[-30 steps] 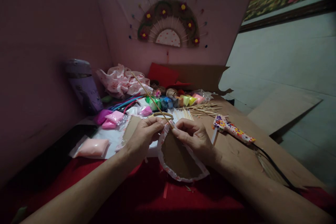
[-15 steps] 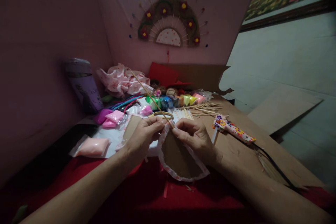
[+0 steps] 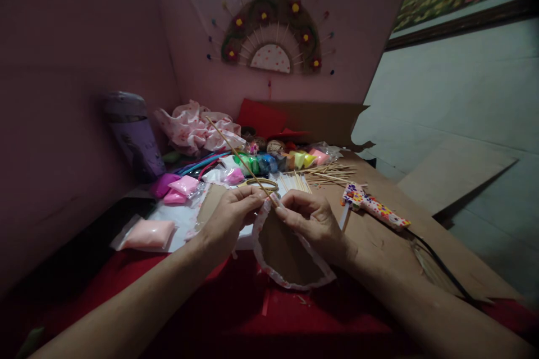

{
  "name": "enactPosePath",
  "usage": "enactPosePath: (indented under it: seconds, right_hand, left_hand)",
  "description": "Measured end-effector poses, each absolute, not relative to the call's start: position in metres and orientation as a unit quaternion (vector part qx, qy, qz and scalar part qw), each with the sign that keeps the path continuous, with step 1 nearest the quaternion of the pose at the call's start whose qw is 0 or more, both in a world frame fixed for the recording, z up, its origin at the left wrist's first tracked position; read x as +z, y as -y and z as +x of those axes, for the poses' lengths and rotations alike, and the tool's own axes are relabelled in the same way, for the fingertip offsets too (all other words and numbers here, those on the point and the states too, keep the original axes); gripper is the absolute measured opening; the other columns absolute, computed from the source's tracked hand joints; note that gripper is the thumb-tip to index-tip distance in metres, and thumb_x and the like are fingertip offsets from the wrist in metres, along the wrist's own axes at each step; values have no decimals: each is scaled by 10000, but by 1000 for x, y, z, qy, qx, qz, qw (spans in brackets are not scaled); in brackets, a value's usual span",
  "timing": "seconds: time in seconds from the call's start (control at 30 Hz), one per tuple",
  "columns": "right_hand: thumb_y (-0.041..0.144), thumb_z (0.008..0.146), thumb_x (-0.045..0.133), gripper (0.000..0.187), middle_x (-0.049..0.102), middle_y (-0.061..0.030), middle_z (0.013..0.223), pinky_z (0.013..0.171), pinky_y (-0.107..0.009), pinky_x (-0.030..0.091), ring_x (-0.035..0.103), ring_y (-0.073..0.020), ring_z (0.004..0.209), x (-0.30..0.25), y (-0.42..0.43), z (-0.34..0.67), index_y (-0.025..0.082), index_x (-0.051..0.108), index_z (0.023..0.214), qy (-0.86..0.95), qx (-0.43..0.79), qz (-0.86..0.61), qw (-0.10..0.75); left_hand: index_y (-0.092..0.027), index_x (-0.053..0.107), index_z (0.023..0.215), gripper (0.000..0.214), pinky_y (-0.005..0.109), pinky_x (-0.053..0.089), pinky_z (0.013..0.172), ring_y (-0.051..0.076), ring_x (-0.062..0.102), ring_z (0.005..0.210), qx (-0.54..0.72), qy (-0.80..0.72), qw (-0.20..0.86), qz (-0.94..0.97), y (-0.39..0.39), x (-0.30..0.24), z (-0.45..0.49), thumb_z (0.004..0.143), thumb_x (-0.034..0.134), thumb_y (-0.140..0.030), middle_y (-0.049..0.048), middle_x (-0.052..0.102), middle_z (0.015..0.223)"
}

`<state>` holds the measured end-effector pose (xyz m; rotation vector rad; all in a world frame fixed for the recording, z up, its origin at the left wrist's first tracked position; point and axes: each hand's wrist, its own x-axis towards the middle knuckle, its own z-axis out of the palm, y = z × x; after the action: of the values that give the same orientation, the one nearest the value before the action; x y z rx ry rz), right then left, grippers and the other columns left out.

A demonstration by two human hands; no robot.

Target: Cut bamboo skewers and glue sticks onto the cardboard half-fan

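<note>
Between my hands hangs a half-round cardboard piece (image 3: pixel 290 249) edged with pale, red-flecked fabric. A thin wooden skewer (image 3: pixel 236 152) slants up and left from its upper edge. My left hand (image 3: pixel 236 210) is closed, thumb and fingers pinching near the skewer's lower end and the cardboard's corner. Pressed on the edge just right of the skewer, the thumb and fingers of my right hand (image 3: pixel 315 221) grip the cardboard piece. The exact contact at the fingertips is partly hidden. A second fabric-edged cardboard piece (image 3: pixel 209 207) lies behind my left hand.
A flower-patterned glue gun (image 3: pixel 374 207) with a black cord lies on the cardboard sheet at right. Several skewers (image 3: pixel 332 173), bags of coloured clay (image 3: pixel 269 164), a purple tumbler (image 3: pixel 135 137) and crumpled fabric (image 3: pixel 196 129) stand behind. A pink clay bag (image 3: pixel 147 234) lies at left.
The skewer's upper tip has shifted slightly left. Both hands keep nearly the same place and grip, and the cardboard piece has barely moved.
</note>
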<state>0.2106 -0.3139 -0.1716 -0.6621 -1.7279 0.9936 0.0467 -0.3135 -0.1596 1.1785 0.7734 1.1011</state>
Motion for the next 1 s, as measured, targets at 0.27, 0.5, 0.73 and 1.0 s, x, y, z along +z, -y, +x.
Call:
enactPosePath:
  seconds: [0.27,0.5,0.73,1.0]
  right_hand:
    - [299,809,582,180,457,36,599,482,-207,309,386,-80,537,-172,315,210,165,566,690,721,403,-266,496]
    - [310,810,578,193,456,35,598,480,-208,306,390,-81,535,-171,315,211,162,560,687,725,398,-275,491]
    - [282,810,567,175,447,40,595,482,-207,306,384,-76,533,-172,314,211,161,551,684,728,391,-272,493]
    - [294,818,561,175,472,31,614,489,-213,325,406,-83,545,-174,314,213,162,559,704,742,375,-276,483]
  left_hand:
    - [-129,571,651,144,199,375,542,78,478,537,477,-332,625,521,312,-160,46,722,617,-246,-19,512,588]
    - [-125,597,689,148,200,370,525,78,477,522,475,-335,620,527,313,-161,46,736,615,-265,-11,536,591]
    - [-124,601,683,143,203,380,540,81,492,536,473,-338,621,526,313,-160,46,728,620,-259,-9,547,600]
    - [-126,576,647,165,203,372,536,83,503,540,471,-348,618,525,313,-159,46,714,628,-267,-9,547,599]
